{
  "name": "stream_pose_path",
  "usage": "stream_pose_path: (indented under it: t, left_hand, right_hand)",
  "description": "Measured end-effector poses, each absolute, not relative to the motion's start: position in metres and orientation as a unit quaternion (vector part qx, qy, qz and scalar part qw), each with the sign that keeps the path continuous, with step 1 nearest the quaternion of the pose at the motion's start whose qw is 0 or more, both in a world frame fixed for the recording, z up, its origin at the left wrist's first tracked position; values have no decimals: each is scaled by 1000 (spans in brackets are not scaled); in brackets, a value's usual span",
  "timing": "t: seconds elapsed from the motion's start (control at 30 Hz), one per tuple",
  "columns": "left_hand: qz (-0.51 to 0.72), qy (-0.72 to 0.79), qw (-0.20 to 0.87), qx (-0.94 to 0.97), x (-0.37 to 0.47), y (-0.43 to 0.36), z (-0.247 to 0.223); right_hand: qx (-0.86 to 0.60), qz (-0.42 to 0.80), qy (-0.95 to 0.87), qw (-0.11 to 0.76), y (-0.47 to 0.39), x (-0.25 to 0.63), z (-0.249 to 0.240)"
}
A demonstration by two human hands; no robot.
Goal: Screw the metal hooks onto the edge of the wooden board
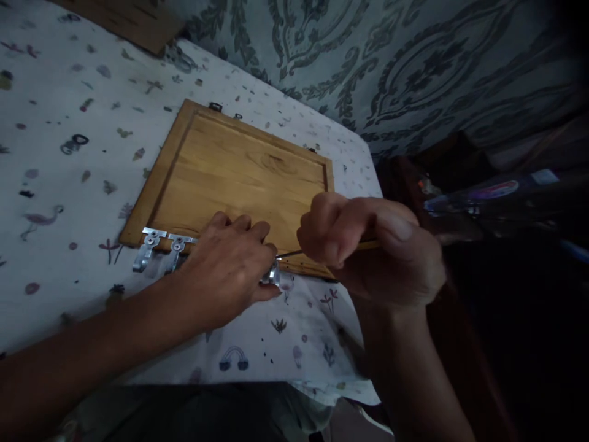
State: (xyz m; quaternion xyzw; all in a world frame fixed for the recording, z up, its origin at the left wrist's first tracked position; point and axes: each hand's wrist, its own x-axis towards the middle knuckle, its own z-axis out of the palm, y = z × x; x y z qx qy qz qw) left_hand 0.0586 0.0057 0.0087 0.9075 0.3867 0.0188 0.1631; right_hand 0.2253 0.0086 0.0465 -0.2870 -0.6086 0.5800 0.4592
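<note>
A framed wooden panel (pixel 243 178) lies on the patterned tablecloth. Two metal hooks (pixel 177 245) are fastened with screws along its near edge, at the left. My left hand (pixel 230 264) rests over that edge, its fingers closed round another metal hook (pixel 273 273) and pressing it against the wood. My right hand (pixel 372 245) is closed around a screwdriver, mostly hidden in the fist; its thin shaft (pixel 289 253) points left, with the tip at the hook by my left fingers. Small holes show in the panel edge right of that hook.
Dark metal fittings (pixel 215 107) sit by the panel's far edge. A loose metal piece (pixel 74 144) lies at the left of the cloth. At the back are a cardboard piece (pixel 138 24) and more metal parts (pixel 179 58). Patterned wall behind; a plastic-wrapped item (pixel 492 190) at right.
</note>
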Motion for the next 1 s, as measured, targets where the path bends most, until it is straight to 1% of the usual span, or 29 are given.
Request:
stream_pose_path:
  t: [0.07,0.17,0.23,0.3,0.4,0.53,0.7,0.8,0.9,1.0]
  left_hand:
    - [28,389,155,908,59,5,7]
    - [29,394,161,904,59,5,8]
    - [22,396,173,901,59,6,10]
    - [22,398,178,900,59,6,12]
    - [15,397,171,902,60,6,13]
    - [12,397,157,904,60,5,12]
    - [3,394,159,905,59,5,13]
    - [-4,393,157,906,59,6,14]
    - [-1,394,154,906,59,6,14]
    - [2,393,154,906,59,5,14]
  right_hand:
    - [-267,563,-638,453,12,229,45]
    - [-276,555,-640,454,12,231,45]
    - [-284,572,-621,455,9,230,44]
    - [-262,602,-604,452,7,228,44]
    - [-253,627,-575,460,5,223,42]
    - [-296,595,-537,520,5,209,41]
    - [-260,544,-533,594,6,194,39]
    - [-292,505,-503,637,5,190,39]
    - [-313,483,-487,657,2,187,40]
    - [-322,485,-489,650,0,185,40]
